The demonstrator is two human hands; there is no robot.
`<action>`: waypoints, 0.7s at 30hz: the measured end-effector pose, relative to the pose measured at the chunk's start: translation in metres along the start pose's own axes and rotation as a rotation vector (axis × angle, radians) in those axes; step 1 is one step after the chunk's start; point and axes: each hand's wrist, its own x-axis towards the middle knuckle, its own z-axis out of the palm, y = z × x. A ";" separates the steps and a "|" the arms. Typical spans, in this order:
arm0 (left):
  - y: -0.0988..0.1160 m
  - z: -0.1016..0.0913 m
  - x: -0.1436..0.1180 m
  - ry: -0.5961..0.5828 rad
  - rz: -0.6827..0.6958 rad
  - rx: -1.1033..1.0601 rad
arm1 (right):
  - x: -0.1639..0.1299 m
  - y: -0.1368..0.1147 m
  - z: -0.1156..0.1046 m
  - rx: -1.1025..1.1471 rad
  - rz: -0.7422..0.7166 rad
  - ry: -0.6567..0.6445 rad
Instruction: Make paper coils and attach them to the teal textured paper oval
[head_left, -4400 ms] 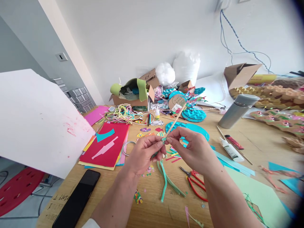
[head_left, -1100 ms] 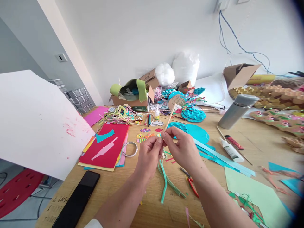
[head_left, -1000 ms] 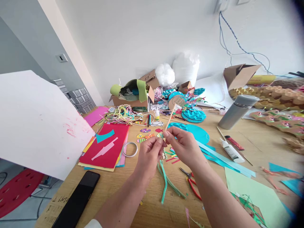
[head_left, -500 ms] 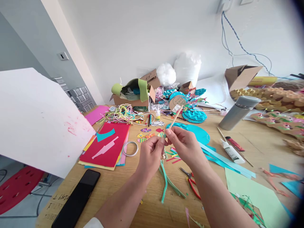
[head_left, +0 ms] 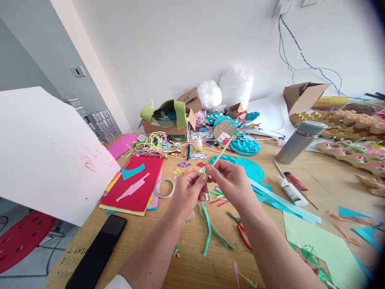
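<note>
My left hand (head_left: 188, 192) and my right hand (head_left: 233, 182) meet fingertip to fingertip above the middle of the wooden table (head_left: 192, 265). Between them they pinch a thin wooden stick (head_left: 224, 149) that slants up and away to the right. Green paper strips (head_left: 210, 226) trail down from the pinch point onto the table. Whether the strip is wound on the stick is hidden by my fingers. Red-handled scissors (head_left: 242, 235) lie just under my right forearm.
A black phone (head_left: 98, 253) lies near the front left edge beside a stack of coloured paper (head_left: 135, 184) and a tape ring (head_left: 165, 188). A white board (head_left: 45, 156) stands at left. Glue bottle (head_left: 292, 192), grey flask (head_left: 299, 140), teal paper shapes (head_left: 246, 166), boxes and scraps crowd the back.
My hands have shifted slightly while staying pinched together on the stick. Its far end has tipped a little more to the right. The green strips still hang below.
</note>
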 end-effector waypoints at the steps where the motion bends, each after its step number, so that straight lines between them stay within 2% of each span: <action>1: 0.001 -0.002 0.001 -0.047 -0.051 -0.065 | 0.002 0.001 -0.002 0.066 0.040 -0.012; 5: 0.005 -0.012 0.006 -0.252 -0.204 -0.282 | 0.006 0.001 -0.008 0.244 0.171 -0.025; 7: 0.006 -0.015 0.007 -0.300 -0.239 -0.317 | 0.007 0.001 -0.009 0.261 0.181 -0.042; 9: 0.005 -0.016 0.008 -0.299 -0.251 -0.305 | 0.008 0.002 -0.008 0.261 0.172 -0.062; 15: 0.005 -0.014 0.008 -0.196 -0.223 -0.188 | 0.008 0.004 -0.009 0.208 0.127 -0.141; 21: 0.005 -0.014 0.007 -0.168 -0.210 -0.150 | 0.009 0.004 -0.012 0.130 0.081 -0.175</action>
